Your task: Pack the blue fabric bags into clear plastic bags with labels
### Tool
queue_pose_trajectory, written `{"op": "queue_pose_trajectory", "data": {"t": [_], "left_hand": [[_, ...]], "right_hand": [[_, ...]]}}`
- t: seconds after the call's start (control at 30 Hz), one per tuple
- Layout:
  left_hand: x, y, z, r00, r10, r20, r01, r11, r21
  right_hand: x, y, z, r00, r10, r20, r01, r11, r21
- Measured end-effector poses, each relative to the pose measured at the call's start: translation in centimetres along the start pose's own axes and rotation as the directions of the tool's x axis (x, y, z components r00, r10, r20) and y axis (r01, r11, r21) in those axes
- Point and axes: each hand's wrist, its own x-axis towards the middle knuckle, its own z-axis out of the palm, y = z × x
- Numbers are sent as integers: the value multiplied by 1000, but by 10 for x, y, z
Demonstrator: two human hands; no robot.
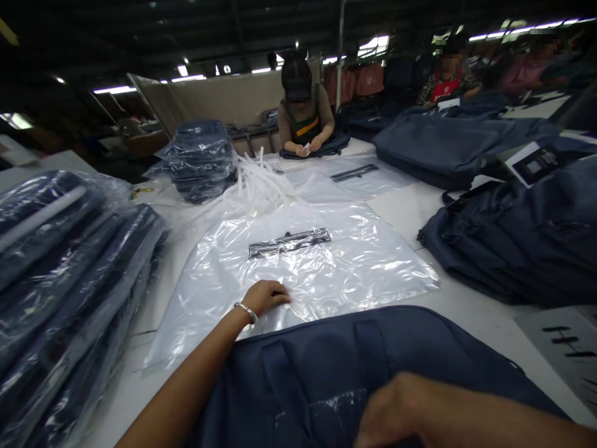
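We should smooth the plastic bags flat beyond the navy bag, left hand half-curled at them, right hand blurred over it, both grips we can't tell.

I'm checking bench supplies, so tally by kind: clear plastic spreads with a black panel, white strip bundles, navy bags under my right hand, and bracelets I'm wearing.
Clear plastic spreads: 2
White strip bundle: 1
Navy bag under your right hand: 1
Bracelet: 1
Total: 5
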Motion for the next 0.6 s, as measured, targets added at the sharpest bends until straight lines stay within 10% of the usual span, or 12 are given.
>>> {"op": "queue_pose_trajectory", "data": {"t": [0.2, 0.43, 0.6], "left_hand": [[-4, 9, -8, 999, 12, -31, -12, 1000, 16], [-1, 19, -3, 963, 20, -270, 14, 992, 123], [-12, 16, -10, 969, 83, -234, -23, 968, 250]], "right_hand": [[74, 27, -77, 876, -6, -483, -188, 916, -354], [165, 96, -81, 909, 35, -414, -341, 634, -694], [151, 118, -99, 950, 21, -311, -270, 551, -789]]}}
